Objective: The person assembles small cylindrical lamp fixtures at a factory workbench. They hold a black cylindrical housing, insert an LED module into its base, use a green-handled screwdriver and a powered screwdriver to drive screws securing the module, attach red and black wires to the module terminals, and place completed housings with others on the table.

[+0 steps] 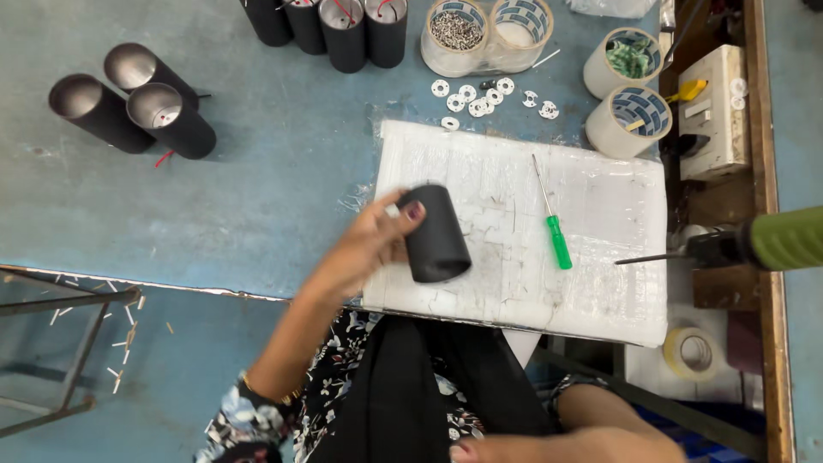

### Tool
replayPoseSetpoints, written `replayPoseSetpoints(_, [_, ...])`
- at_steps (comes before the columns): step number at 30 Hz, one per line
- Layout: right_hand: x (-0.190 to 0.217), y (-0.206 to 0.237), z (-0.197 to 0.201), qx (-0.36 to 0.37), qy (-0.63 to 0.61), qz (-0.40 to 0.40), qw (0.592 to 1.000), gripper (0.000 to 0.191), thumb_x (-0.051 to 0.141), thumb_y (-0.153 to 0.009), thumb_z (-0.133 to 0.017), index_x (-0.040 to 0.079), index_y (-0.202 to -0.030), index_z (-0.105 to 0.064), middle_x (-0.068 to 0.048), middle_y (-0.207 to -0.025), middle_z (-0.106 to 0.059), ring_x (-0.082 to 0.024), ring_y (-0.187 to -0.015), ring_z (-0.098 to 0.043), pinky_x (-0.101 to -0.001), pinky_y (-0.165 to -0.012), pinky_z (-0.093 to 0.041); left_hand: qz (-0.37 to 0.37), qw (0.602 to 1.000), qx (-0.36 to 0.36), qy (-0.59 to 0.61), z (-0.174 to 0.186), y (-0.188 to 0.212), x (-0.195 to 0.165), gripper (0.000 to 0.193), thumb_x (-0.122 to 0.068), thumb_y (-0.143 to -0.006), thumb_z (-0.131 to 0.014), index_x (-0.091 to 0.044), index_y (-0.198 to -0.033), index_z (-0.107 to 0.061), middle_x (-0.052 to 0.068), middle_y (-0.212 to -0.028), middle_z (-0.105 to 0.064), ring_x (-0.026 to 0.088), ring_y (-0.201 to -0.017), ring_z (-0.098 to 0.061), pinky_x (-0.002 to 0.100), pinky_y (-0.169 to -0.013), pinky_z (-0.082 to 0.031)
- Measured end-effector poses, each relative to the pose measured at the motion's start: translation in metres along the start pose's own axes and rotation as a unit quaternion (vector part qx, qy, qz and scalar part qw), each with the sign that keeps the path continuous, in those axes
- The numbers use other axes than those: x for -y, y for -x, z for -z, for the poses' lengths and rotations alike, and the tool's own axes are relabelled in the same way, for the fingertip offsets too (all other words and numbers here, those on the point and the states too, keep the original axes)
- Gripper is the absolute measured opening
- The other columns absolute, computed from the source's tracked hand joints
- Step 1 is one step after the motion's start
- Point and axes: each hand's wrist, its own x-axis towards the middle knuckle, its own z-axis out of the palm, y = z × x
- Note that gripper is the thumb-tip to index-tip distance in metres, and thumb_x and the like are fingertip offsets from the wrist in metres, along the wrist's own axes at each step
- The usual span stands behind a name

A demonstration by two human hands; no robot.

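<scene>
Black matte cylindrical metal housing (435, 233) held in left hand (369, 244), grip closed round its side, thumb across the top end, just above white plastic-wrapped foam pad (591, 214) on blue worktop (283, 189). Right hand (549, 446) down at 6 o'clock near the lap, grip state impossible to tell. Green-handled screwdriver (553, 225) lying at 3 o'clock of the housing, loose white plastic washers (480, 99) at 12 o'clock. Probable risk: smooth tube sliding out of a one-handed hold and rolling into the screwdriver.
</scene>
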Motion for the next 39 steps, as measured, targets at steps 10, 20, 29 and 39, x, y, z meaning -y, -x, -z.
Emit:
replayPoseSetpoints(10, [0.045,-0.067,0.038,-0.413,0.32,-0.078,0.849,0.077,0.02,-0.069,-0.088,0.004,-0.137,-0.054,-0.022,-0.144,-0.055,-0.036,-0.14,-0.048,-0.047,-0.118,-0.036,0.157,0.913,0.09,0.366,-0.044,0.009,0.052,0.052,-0.04,-0.108,-0.053,0.003,-0.138,-0.052,0.018,-0.109,-0.072,0.021,-0.087,-0.077,0.031,-0.075,-0.065])
replayPoseSetpoints(20, [-0.054,-0.05,0.043,-0.487,0.253,-0.219,0.807,0.074,0.011,-0.071,-0.087,0.006,-0.139,-0.058,-0.013,-0.141,-0.067,-0.029,-0.133,-0.064,-0.0416,-0.111,-0.049,-0.079,0.869,-0.017,-0.488,-0.031,0.02,0.013,0.099,-0.033,-0.081,-0.079,-0.006,-0.154,-0.018,0.019,-0.122,-0.061,0.034,-0.112,-0.066,0.042,-0.094,-0.054])
replayPoseSetpoints(29, [-0.032,0.045,0.073,-0.615,0.467,-0.116,0.625,0.062,0.025,-0.09,-0.074,0.004,-0.144,-0.053,-0.009,-0.139,-0.06,-0.027,-0.131,-0.056,-0.0445,-0.117,-0.043,-0.22,0.896,0.109,-0.369,-0.015,-0.014,0.055,0.075,-0.024,-0.077,-0.093,-0.014,-0.14,-0.054,0.012,-0.13,-0.064,0.029,-0.124,-0.066,0.038,-0.106,-0.053])
replayPoseSetpoints(39, [0.015,0.091,0.167,-0.586,0.148,0.064,0.794,0.052,0.033,-0.093,-0.064,0.005,-0.135,-0.052,-0.009,-0.123,-0.062,-0.026,-0.111,-0.062,-0.0452,-0.103,-0.049,-0.19,0.912,0.094,-0.352,-0.003,-0.007,0.05,0.067,-0.027,-0.074,-0.09,-0.012,-0.126,-0.05,0.013,-0.108,-0.07,0.031,-0.101,-0.072,0.039,-0.088,-0.056])
